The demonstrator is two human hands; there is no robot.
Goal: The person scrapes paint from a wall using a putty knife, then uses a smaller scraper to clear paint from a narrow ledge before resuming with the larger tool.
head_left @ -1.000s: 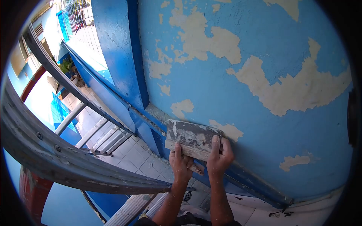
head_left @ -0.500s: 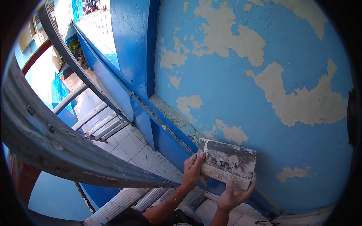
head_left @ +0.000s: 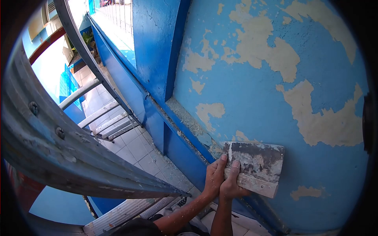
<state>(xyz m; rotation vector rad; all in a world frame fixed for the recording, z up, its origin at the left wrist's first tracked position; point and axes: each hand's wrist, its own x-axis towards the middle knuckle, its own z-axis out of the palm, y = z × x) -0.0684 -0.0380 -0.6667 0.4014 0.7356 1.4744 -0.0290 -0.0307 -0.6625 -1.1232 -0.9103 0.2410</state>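
A flat rectangular plate, dark grey and whitish with worn, crusted patches, is held out in front of the blue wall. My left hand grips its left edge, thumb against the face. Close beside it, my right hand grips the plate's lower left part, its thumb also on the face and the other fingers hidden behind. Large pale patches show on the wall where the paint has come off.
A metal ladder curves across the left, with its rungs above a tiled floor. A dark blue ledge strewn with paint flakes runs along the wall's foot. A blue pillar rises beside a barred opening.
My right hand has shifted from the plate's lower right corner to its left part, beside my left hand. The plate sits slightly farther right in view, and the surroundings have shifted right and down.
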